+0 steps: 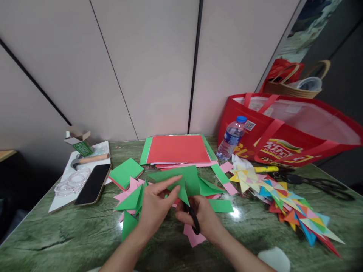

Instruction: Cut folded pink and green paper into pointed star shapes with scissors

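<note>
My left hand [159, 202] pinches a sheet of green paper [190, 179] between thumb and fingers above the table. In my right hand [202, 214] is a pair of scissors with black handles [194, 221]. Its blades point up into the green paper, where a slit shows; most of their length is hidden. Folded green paper pieces [131, 201] and pink cut pieces [134, 186] lie beside my left hand. Near my right hand are a green strip [221, 206] and a pink piece [193, 235].
Stacked red and green sheets [179, 149] lie at the back. A water bottle [231, 138] stands by a red bag [283, 139]. Colourful folded paper shapes [300, 213] and black scissors [320, 184] lie right. A phone [94, 185], hammer-like tool [92, 159] and small box [81, 143] are left.
</note>
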`<action>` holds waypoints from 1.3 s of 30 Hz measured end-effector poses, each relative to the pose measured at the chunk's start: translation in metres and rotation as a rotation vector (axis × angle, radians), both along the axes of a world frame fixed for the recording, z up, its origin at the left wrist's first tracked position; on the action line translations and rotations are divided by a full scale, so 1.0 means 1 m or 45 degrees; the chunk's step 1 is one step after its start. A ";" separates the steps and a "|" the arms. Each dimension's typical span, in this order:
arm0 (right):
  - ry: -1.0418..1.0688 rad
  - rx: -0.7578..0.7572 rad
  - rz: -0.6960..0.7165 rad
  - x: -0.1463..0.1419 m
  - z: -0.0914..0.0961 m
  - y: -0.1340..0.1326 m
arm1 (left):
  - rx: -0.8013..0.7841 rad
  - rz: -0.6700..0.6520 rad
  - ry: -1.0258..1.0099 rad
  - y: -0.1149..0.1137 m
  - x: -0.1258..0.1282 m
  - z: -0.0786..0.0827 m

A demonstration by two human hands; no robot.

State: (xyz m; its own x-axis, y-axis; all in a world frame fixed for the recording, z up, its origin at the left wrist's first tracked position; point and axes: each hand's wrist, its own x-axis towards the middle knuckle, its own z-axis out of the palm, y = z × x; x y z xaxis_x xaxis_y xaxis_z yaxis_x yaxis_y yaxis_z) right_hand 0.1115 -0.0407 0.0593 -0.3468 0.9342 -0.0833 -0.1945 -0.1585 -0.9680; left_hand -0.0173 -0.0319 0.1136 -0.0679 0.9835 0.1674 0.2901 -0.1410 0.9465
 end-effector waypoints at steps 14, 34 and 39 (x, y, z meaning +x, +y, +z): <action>-0.010 -0.059 -0.014 -0.003 -0.005 -0.001 | 0.026 0.146 0.021 0.005 -0.013 -0.004; 0.136 0.036 0.526 0.017 -0.008 0.003 | -0.040 0.060 0.096 0.012 -0.034 0.010; 0.243 0.055 0.579 0.021 -0.011 0.007 | -0.049 0.050 0.100 0.013 -0.035 0.012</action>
